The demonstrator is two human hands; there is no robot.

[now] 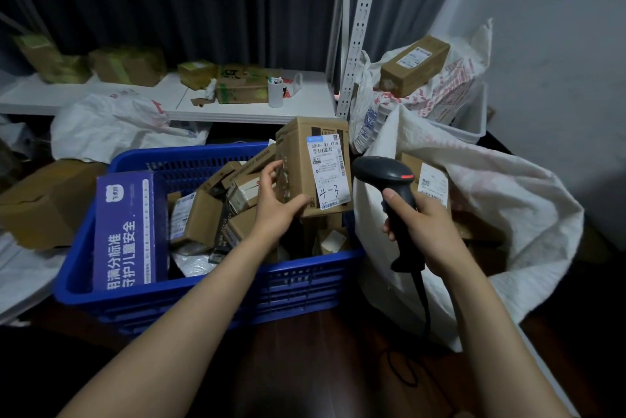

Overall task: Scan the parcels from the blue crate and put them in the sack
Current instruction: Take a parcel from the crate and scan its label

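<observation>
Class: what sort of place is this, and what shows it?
Probably a parcel sorting room: labelled parcels fill a blue crate, the right hand holds a barcode scanner, boxes line the shelf.

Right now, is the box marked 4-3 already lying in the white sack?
No, the left hand holds the box above the blue crate, its label turned toward the scanner in the right hand.
</observation>
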